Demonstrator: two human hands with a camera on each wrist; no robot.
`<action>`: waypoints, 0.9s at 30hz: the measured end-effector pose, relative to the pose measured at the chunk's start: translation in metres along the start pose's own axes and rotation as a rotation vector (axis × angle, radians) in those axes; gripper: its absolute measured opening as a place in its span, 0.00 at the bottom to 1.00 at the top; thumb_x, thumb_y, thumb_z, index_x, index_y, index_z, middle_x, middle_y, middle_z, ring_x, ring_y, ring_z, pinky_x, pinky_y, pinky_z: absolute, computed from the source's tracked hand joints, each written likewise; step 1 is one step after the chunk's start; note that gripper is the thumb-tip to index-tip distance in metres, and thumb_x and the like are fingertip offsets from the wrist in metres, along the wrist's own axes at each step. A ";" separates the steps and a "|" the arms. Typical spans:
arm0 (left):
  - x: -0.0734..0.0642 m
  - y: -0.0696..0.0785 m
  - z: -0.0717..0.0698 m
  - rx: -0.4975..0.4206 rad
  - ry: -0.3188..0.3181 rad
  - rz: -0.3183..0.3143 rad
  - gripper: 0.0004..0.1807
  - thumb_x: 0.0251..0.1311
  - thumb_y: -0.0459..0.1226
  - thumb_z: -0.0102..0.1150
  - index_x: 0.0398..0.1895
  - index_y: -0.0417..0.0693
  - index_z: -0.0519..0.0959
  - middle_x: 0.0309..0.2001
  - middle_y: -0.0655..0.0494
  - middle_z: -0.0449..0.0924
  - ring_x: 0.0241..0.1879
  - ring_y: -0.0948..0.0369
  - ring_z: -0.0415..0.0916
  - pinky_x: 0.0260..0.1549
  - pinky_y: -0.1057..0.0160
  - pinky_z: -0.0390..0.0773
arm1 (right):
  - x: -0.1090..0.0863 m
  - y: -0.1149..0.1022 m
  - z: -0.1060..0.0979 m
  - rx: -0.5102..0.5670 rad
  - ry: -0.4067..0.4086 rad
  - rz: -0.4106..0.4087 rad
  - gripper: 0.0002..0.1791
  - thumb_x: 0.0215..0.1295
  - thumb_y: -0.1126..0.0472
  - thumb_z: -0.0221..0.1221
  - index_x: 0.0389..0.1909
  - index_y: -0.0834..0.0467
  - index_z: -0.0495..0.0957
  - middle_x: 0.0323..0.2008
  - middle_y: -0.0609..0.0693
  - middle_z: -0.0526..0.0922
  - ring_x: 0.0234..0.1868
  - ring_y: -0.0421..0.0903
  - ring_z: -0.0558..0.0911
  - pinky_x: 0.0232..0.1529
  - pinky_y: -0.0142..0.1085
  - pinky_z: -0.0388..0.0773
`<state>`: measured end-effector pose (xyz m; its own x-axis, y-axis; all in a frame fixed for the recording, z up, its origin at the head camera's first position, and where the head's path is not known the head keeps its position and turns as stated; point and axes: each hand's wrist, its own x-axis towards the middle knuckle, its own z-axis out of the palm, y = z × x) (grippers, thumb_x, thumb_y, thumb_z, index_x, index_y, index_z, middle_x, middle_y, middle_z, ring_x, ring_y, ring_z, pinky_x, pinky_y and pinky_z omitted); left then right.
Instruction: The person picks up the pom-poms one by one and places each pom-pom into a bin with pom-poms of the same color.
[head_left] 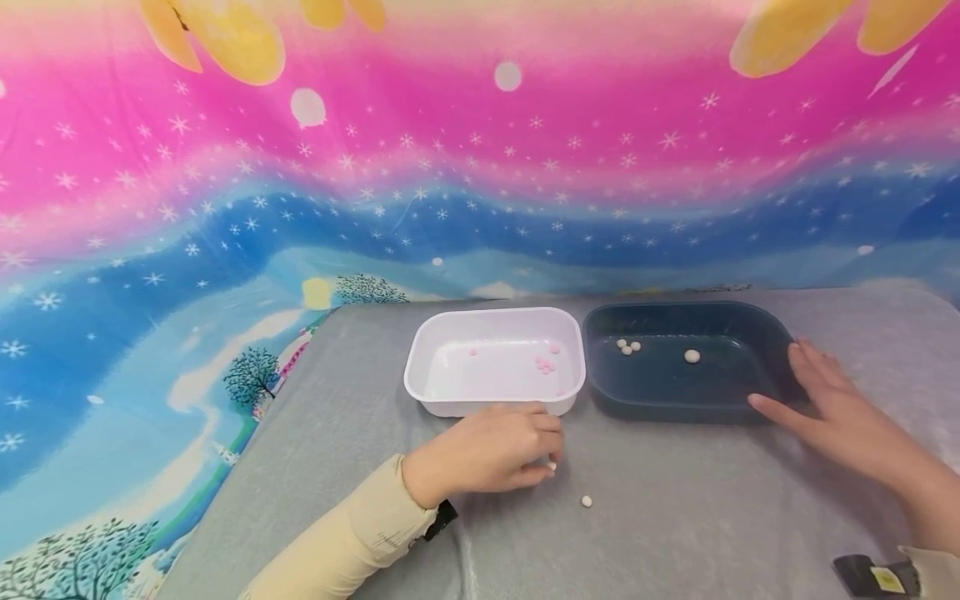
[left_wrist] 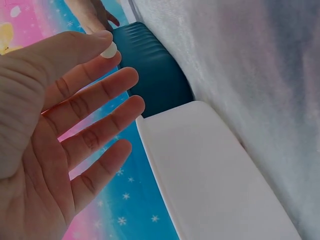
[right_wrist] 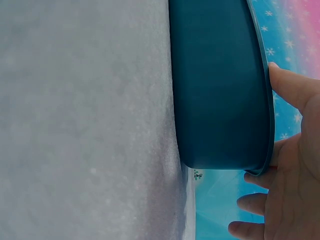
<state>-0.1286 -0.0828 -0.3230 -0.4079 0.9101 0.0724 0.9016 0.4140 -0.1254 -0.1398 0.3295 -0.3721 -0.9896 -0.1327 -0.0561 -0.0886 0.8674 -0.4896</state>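
My left hand (head_left: pixel 498 450) is just in front of the white basin (head_left: pixel 416 392). Its thumb and index finger pinch a small white ball (left_wrist: pixel 109 50), while the other fingers are spread apart in the left wrist view. A second white ball (head_left: pixel 587 501) lies on the grey cloth to the right of that hand. At the right end of the dark teal basin (head_left: pixel 675 410), my right hand (head_left: pixel 847 417) rests on the rim with fairly straight fingers, its thumb (right_wrist: pixel 287 82) touching the front edge.
Inside the white basin are several small pink pieces (head_left: pixel 545 365). The teal basin stands right beside it and contains a cluster of three small white balls (head_left: pixel 627 347) and a larger white ball (head_left: pixel 692 357). Grey cloth (head_left: pixel 675 517) covers the table; a colourful printed curtain (head_left: pixel 480 192) hangs behind.
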 end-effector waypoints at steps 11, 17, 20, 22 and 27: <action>0.011 -0.002 -0.002 -0.007 0.005 -0.012 0.03 0.65 0.47 0.61 0.37 0.63 0.82 0.37 0.71 0.77 0.43 0.68 0.75 0.27 0.71 0.75 | 0.000 -0.001 -0.002 0.012 -0.010 0.000 0.55 0.74 0.38 0.48 0.75 0.65 0.22 0.73 0.66 0.14 0.71 0.71 0.17 0.64 0.77 0.26; 0.019 -0.002 -0.002 0.000 0.015 0.004 0.04 0.65 0.47 0.60 0.37 0.63 0.82 0.37 0.71 0.77 0.43 0.68 0.73 0.25 0.74 0.72 | 0.000 -0.001 -0.003 0.012 -0.006 -0.004 0.55 0.74 0.39 0.49 0.75 0.64 0.22 0.74 0.65 0.14 0.72 0.70 0.17 0.64 0.76 0.27; 0.022 -0.001 -0.002 0.003 0.014 0.014 0.04 0.66 0.47 0.60 0.37 0.62 0.82 0.37 0.71 0.77 0.43 0.68 0.73 0.25 0.75 0.71 | 0.000 -0.001 -0.003 0.012 -0.009 0.000 0.55 0.74 0.38 0.49 0.75 0.64 0.22 0.74 0.65 0.14 0.72 0.69 0.17 0.64 0.77 0.27; 0.024 -0.001 -0.002 0.008 0.018 0.018 0.04 0.66 0.47 0.60 0.37 0.62 0.82 0.37 0.71 0.77 0.42 0.68 0.73 0.24 0.75 0.71 | -0.001 -0.001 -0.002 0.012 -0.011 0.004 0.55 0.74 0.38 0.49 0.75 0.64 0.22 0.74 0.65 0.14 0.72 0.69 0.17 0.63 0.77 0.28; 0.027 -0.001 -0.003 0.016 0.023 0.017 0.04 0.66 0.47 0.59 0.37 0.62 0.82 0.37 0.71 0.77 0.42 0.68 0.73 0.25 0.74 0.71 | -0.001 0.000 -0.002 0.012 -0.015 0.009 0.55 0.73 0.38 0.49 0.76 0.63 0.22 0.74 0.64 0.14 0.72 0.69 0.16 0.63 0.78 0.28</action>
<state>-0.1406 -0.0584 -0.3179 -0.3888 0.9166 0.0928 0.9060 0.3987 -0.1423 -0.1392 0.3302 -0.3702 -0.9885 -0.1323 -0.0734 -0.0785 0.8629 -0.4992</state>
